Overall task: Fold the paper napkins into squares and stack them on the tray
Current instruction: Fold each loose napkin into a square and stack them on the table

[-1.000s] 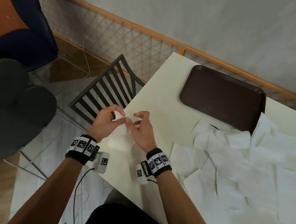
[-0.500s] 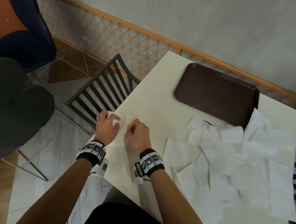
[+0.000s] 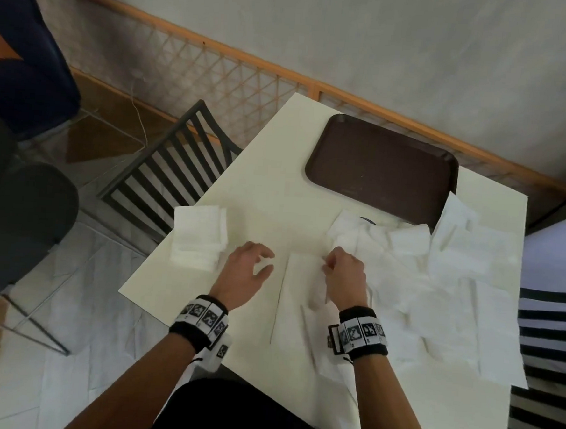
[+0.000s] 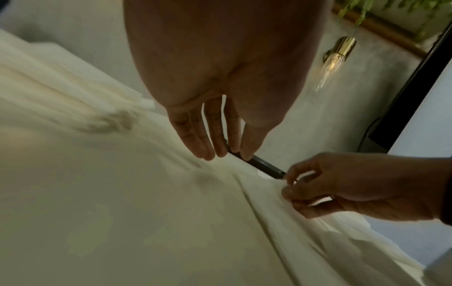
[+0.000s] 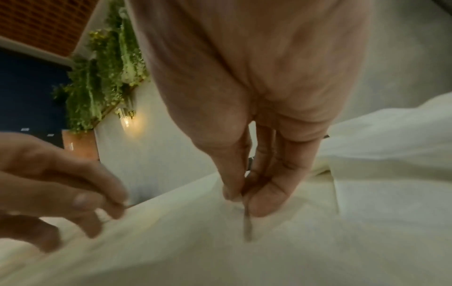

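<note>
A folded white napkin point(image 3: 199, 237) lies at the table's left edge, apart from both hands. My left hand point(image 3: 265, 263) hovers just right of it, fingers relaxed and holding nothing; in the left wrist view its fingers point(image 4: 208, 143) hang straight above the table. My right hand point(image 3: 326, 263) pinches the far edge of an unfolded napkin point(image 3: 298, 301) that lies flat in front of me. The right wrist view shows thumb and fingers point(image 5: 264, 195) nipping a raised crease of that napkin point(image 5: 244, 241). The brown tray point(image 3: 382, 169) sits at the far side with nothing on it.
A loose pile of unfolded napkins point(image 3: 442, 290) covers the right half of the cream table point(image 3: 269, 193), reaching the tray's near corner. A black slatted chair point(image 3: 171, 174) stands off the left edge. A striped cloth point(image 3: 549, 330) lies at the far right.
Both hands left the folded napkin at the left edge and moved right. My right hand has taken hold of a fresh unfolded napkin; my left hand has opened.
</note>
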